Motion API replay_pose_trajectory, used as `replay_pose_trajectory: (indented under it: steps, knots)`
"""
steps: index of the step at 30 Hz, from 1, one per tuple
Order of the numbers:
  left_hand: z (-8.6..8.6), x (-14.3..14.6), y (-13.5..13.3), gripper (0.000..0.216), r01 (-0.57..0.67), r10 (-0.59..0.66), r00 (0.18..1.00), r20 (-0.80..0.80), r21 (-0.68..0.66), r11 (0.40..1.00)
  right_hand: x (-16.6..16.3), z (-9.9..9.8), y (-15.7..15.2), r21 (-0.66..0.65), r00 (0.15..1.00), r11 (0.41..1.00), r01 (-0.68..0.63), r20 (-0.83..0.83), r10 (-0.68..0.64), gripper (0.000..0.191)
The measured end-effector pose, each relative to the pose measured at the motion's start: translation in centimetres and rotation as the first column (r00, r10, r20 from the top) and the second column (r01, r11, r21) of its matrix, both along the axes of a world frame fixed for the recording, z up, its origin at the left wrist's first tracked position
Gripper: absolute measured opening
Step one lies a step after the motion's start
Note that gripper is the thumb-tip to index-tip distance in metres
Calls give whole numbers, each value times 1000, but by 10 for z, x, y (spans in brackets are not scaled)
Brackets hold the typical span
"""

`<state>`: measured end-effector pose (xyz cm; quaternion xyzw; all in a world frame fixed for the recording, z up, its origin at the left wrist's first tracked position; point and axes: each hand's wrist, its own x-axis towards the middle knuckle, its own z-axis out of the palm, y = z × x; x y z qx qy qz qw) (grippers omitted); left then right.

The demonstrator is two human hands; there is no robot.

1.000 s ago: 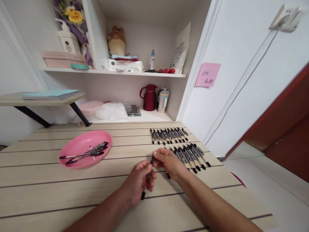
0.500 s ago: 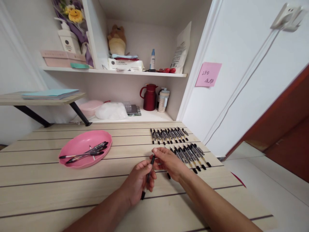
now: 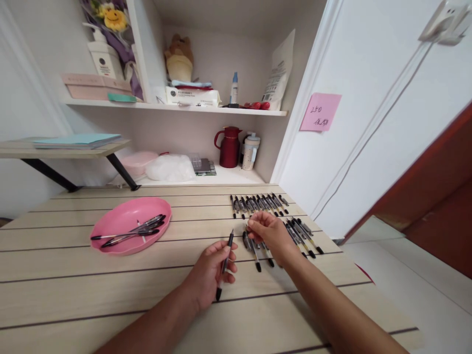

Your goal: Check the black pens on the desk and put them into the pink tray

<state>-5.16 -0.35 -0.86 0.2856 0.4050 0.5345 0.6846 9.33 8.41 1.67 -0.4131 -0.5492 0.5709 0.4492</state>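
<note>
Head: left hand [image 3: 211,269] apparently grips pen [image 3: 230,242].

The right hand [image 3: 267,235] has let go of the pen [image 3: 224,264] and moved to the near row of pens [image 3: 295,233]; the left hand [image 3: 212,275] now holds it alone.

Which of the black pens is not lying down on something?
The pen gripped in the left hand, held slanted. All others lie flat: a far row and a near row by the right hand, a few in the pink tray.
</note>
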Motion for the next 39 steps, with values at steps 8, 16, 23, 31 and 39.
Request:
replay_pose_trajectory:
  steps: [8, 16, 23, 31, 39]
  knots:
    - [0, -1, 2, 20, -24, 24, 1000, 20, -26, 999, 24, -19, -15, 180, 833, 970, -164, 552, 38, 11]
    - [-3, -1, 3, 20, -15, 16, 999, 33, -20, 1000, 24, -10, -31, 382, 520, 864, -329, 837, -171, 19]
    - [-3, -1, 2, 20, -16, 17, 1000, 19, -22, 1000, 17, -10, -39, 365, 329, 869, -334, 909, -256, 17]
    - [-1, -1, 1, 21, -19, 19, 1000, 16, -19, 1000, 14, -12, -40, 405, 250, 841, -359, 910, -331, 10]
    - [0, -1, 2, 22, -19, 19, 1000, 12, -18, 1000, 6, -19, -38, 445, 181, 790, -422, 895, -407, 9]
